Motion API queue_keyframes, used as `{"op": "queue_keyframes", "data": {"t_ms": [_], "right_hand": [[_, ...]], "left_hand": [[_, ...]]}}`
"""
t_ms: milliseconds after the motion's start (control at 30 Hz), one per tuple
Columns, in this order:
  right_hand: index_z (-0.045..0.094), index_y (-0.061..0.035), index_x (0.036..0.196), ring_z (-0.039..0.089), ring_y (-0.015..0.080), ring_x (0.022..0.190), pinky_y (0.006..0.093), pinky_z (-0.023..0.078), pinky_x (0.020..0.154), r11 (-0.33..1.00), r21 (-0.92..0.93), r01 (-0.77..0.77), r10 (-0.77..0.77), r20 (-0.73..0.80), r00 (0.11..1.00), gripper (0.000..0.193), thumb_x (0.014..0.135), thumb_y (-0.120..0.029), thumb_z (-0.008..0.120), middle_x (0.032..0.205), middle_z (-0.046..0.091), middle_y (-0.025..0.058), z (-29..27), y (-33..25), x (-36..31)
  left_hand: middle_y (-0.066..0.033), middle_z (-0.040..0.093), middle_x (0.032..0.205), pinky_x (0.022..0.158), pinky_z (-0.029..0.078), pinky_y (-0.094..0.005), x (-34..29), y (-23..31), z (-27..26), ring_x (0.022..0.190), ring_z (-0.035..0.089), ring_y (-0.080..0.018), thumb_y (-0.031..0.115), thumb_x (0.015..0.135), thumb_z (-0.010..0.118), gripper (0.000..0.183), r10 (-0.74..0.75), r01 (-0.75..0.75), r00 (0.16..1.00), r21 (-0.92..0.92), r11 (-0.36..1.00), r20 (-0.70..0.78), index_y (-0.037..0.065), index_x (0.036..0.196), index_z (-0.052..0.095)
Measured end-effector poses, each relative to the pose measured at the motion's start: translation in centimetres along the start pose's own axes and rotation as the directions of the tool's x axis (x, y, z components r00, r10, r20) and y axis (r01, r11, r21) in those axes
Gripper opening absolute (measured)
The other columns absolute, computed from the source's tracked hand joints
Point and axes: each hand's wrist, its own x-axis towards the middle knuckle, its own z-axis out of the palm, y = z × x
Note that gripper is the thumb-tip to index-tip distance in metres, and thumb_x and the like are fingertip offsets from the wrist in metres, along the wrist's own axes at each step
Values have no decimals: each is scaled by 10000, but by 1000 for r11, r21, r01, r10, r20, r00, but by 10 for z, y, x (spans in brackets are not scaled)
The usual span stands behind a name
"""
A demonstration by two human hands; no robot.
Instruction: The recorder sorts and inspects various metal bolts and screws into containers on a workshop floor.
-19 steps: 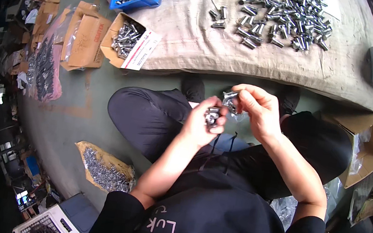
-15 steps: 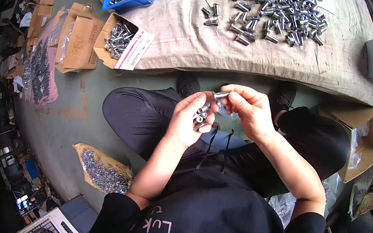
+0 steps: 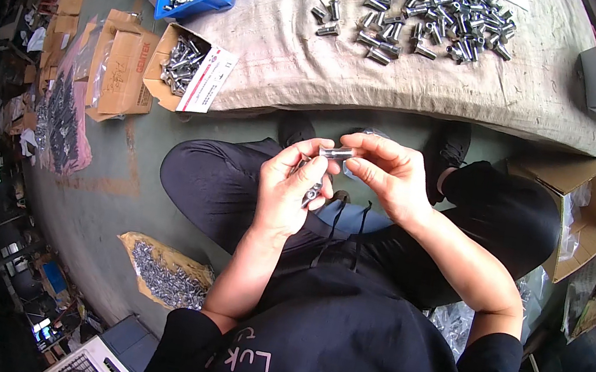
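Bright cylinder: the short metal cylinder [image 3: 335,152] is between both hands, just short of the table [image 3: 407,98], nearly level, its right end slightly higher
Right hand: I have the right hand [image 3: 393,184] in a narrow pinch, thumb and forefinger on the cylinder's right end
Left hand: the left hand [image 3: 283,195] is half closed around further metal pieces [image 3: 310,192], with thumb and forefinger at the cylinder's left end; how many pieces it cups I cannot tell
Pinch: I would keep the hold light but sure, since polished metal is likely to slip if squeezed at the rim
Turning: I would roll the cylinder with the fingertips and let one hand steady it while the other shifts, so it is never loose at both ends
Cupped pieces: I would keep the lower fingers of the left hand curled, because opening them to help the pinch could spill what lies in the palm
Sightline: I would hold the thumbs toward the ends, leaving the middle of the cylinder in plain view
Table pile: a heap of similar pieces [image 3: 453,11] lies toward the far side, with three loose pieces [image 3: 328,30] to its left, so I would avoid mixing the held ones among them
Containers: the blue bin [image 3: 222,1] and the open carton [image 3: 208,80] stand at the left, both holding metal pieces, well apart from the hands
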Motion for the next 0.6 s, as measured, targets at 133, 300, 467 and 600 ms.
{"op": "queue_keyframes", "data": {"t_ms": [133,300,467,600], "right_hand": [[608,9,1013,548,101,762,230,457,705,988,97,-122,123,-4,992,234,783,-33,632,862,610,50,-4,-2,3],[614,12,994,560,74,704,211,457,646,983,150,-109,109,12,994,242,781,-99,649,833,638,45,-7,4,5],[613,6,958,554,99,706,222,463,632,967,233,-106,112,-13,994,202,780,-86,639,816,622,53,-6,5,5],[578,-17,826,530,111,695,237,455,553,846,502,-181,160,85,983,74,791,-73,609,724,569,35,-7,-9,8]], "left_hand": [[-81,590,807,405,362,-166,0,-1,-1,567,545,-88,61,834,561,270,55,-55,998,-9,998,35,-7,1094,532],[-80,591,811,401,360,-166,-1,-3,-1,565,543,-85,-6,805,560,300,72,-73,997,34,997,34,-1,1104,535],[-67,577,775,392,349,-171,-1,0,3,556,542,-88,113,859,541,253,38,-38,999,-3,999,26,-3,1084,529],[-44,526,702,378,339,-178,3,-2,4,557,524,-108,240,911,460,273,-42,41,998,-25,999,-46,-2,1022,523]]}}
